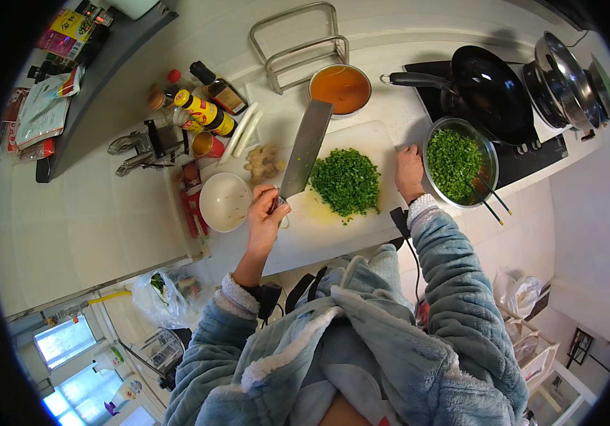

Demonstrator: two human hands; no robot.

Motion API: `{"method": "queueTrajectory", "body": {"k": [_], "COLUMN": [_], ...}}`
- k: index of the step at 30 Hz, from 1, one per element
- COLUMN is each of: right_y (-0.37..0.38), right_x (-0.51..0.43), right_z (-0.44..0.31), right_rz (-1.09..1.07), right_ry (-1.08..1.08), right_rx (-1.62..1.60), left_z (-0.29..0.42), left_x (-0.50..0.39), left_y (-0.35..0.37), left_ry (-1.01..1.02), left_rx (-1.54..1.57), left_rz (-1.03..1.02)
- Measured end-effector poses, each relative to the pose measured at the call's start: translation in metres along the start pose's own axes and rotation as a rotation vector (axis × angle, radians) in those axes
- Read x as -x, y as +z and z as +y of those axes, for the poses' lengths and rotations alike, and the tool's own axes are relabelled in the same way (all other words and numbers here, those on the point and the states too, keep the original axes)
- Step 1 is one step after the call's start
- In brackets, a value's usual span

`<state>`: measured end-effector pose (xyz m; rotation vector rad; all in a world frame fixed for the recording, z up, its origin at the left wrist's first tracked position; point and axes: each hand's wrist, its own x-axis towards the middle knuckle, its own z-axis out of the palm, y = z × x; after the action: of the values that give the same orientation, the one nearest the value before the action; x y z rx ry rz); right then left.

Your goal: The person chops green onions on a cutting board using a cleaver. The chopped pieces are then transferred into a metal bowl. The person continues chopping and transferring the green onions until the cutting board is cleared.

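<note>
In my left hand (pixel 265 215) is the handle of a cleaver (pixel 307 144), its broad blade raised and slanting towards the back of the counter. Right of the blade, a heap of finely chopped green herbs (pixel 345 181) lies on a white cutting board (pixel 305 226). My right hand (pixel 410 168) is between the board's right edge and a steel bowl (pixel 491 152), its fingers bent; whether it grips the board edge or the bowl is hidden. More chopped greens (pixel 451 165) fill the bowl, over something reddish. Two dark chopsticks (pixel 489 197) lean out over its front rim.
Behind the board stands a pot of orange liquid (pixel 340 88). A black wok (pixel 491 96) sits on the cooktop (pixel 534 160), handle pointing left. At left are a white bowl (pixel 225 202), ginger (pixel 262 164), pale stalks (pixel 241 130), a sauce bottle (pixel 220 88) and a faucet (pixel 140 149).
</note>
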<state>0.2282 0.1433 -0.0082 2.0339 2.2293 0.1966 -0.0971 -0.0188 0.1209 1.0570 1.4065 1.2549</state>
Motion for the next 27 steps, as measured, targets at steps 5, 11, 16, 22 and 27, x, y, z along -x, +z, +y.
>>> {"method": "queueTrajectory", "body": {"k": [5,11,16,22,27], "right_y": [0.007,0.010,-0.042,-0.090,-0.124], "right_x": [-0.005,-0.015,0.010,0.077,0.107], "right_z": [0.001,-0.004,-0.017,-0.065,-0.059], "right_rz": [0.092,0.060,0.345,0.069,0.176], "right_ry": [0.036,0.135,0.014,-0.144,-0.195], "right_rx": [-0.078,-0.151,-0.431,-0.915,-0.815], "left_z": [0.013,0.011,0.003,-0.003,-0.017], "left_x": [-0.006,-0.007,-0.001,-0.002,-0.001], "left_y": [-0.010,-0.024,-0.020,0.002,0.033], "left_ry": [0.035,0.028,-0.022,-0.240,-0.300], "left_rx": [0.063,0.038,0.089,0.272,0.505], "left_rz": [0.065,0.079,0.069,-0.007,-0.024]}}
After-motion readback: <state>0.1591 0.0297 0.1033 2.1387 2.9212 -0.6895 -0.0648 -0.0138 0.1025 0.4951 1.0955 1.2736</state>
